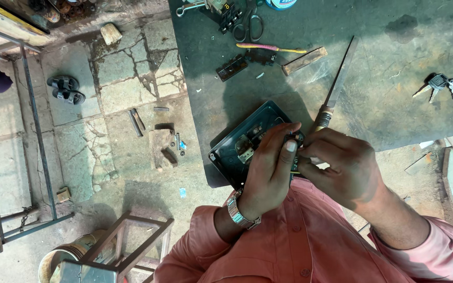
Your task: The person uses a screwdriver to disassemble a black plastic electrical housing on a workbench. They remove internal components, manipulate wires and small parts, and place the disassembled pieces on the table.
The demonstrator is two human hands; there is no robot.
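I note left hand [271,170] steadying open lock case [242,144]; right hand [342,167] fingers pinched on small part, identity unclear. Judged: fitting stage; next needs precise seating.

One head-worn camera looks steeply down, close over the workbench [394,105] edge.

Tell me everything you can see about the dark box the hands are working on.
The dark box is a shallow, dark green metal case with rounded corners, open side up, showing brass-coloured parts inside. It lies tilted at the near edge of the dark workbench, partly overhanging. The left hand covers its near side; the right hand pinches a small part over it. A long file lies beside it.
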